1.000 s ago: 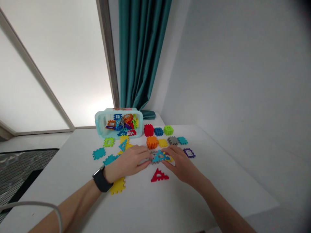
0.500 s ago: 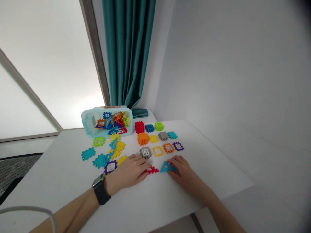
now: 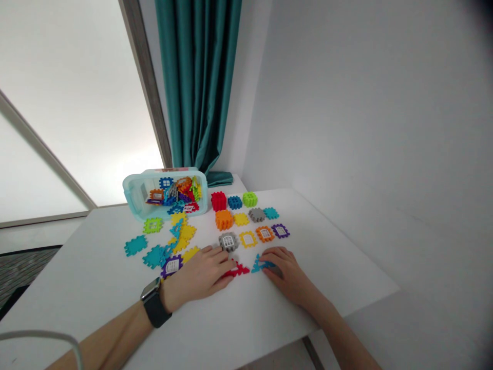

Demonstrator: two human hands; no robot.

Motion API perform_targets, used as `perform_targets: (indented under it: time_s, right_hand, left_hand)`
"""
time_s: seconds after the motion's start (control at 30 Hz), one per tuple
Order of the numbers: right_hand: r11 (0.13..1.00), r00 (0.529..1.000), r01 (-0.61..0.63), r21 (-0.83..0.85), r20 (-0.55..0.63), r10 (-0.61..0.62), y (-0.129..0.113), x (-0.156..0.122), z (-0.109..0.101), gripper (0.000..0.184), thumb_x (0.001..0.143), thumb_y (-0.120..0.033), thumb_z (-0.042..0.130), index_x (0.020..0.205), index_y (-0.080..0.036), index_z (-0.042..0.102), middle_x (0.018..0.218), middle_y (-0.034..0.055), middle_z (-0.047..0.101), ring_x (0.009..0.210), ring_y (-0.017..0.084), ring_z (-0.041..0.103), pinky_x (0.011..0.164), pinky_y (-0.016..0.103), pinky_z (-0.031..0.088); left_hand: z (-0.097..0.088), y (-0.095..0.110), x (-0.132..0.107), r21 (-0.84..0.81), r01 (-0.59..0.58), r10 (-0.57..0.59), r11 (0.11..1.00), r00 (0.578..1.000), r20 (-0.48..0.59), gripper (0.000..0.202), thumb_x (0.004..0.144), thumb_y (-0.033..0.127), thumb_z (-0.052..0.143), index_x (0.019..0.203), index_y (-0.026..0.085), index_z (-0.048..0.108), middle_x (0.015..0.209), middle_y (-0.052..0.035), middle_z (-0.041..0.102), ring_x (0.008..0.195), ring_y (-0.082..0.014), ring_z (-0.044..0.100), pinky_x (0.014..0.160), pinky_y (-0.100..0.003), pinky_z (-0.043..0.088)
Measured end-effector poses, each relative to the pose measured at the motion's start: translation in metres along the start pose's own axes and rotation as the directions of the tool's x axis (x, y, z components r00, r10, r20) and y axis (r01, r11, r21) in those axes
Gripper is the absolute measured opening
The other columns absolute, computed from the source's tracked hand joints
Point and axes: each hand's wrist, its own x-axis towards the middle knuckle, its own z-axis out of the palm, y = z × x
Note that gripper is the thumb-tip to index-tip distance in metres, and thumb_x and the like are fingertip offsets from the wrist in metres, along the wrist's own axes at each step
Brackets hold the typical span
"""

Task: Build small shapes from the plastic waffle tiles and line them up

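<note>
Teal curtain (image 3: pixel 198 87) folds are hanging beyond a white table (image 3: pixel 200 329), where I'm watching a person's two hands working low over the surface. On the left hand (image 3: pixel 204 273), the fingers are curving over a red triangle (image 3: pixel 241 269), thumb and fingertips standing slightly apart along it; I can't tell whether they are pinching it or just touching. On the right hand (image 3: pixel 285 272), the fingers are bending over a blue triangle (image 3: pixel 256 264), the thumb sitting wider from the fingertips, and again I can't tell how firmly they are holding. Both triangles are lying near each other, points almost meeting. Just beyond them, four window pieces are forming a row: grey (image 3: pixel 228 241), yellow (image 3: pixel 248 239), orange (image 3: pixel 265 234) and purple (image 3: pixel 280 230). Behind that row, an orange stack (image 3: pixel 224 220) is standing at one end, and farther back a red stack (image 3: pixel 219 201) is rising beside dark blue pieces (image 3: pixel 234 202) and green pieces (image 3: pixel 250 199). Beside the left hand, another purple window piece (image 3: pixel 172 265) is lying among scattered yellow and teal pieces. At the far side, a pale box (image 3: pixel 133 200) is lying with its opening toward us, holding more mixed pieces. Around the left wrist, a black-strapped watch (image 3: pixel 154 303) is showing.
</note>
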Motion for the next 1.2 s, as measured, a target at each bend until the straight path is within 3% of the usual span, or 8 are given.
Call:
perform_targets:
  time_s: [0.2,1.2]
  right_hand:
    - [1.000,1.000,0.004,-0.012,-0.024,-0.004,0.0031,-0.0021,0.0030,0.016,0.094,-0.021,0.058,0.101,-0.027,0.072,0.114,0.0081,0.071,0.112,0.026,0.062,0.099,0.048,0.048]
    - [0.998,0.998,-0.034,0.052,-0.049,0.037,0.0039,-0.0051,0.0026,0.016,0.095,-0.020,0.058,0.100,-0.026,0.072,0.117,0.0077,0.072,0.115,0.026,0.063,0.102,0.050,0.048]
  left_hand:
    - [-0.0005,0.0000,0.0003,0.007,-0.003,0.003,1.000,1.000,0.001,0.014,0.099,0.033,0.057,0.107,0.022,0.061,0.095,-0.0043,0.066,0.088,-0.0207,0.062,0.077,-0.033,0.044]
    - [-0.0016,-0.0003,0.0007,0.006,0.000,0.000,1.000,1.000,0.016,0.015,0.099,0.032,0.056,0.109,0.022,0.061,0.096,-0.0043,0.066,0.088,-0.0212,0.061,0.074,-0.034,0.042]
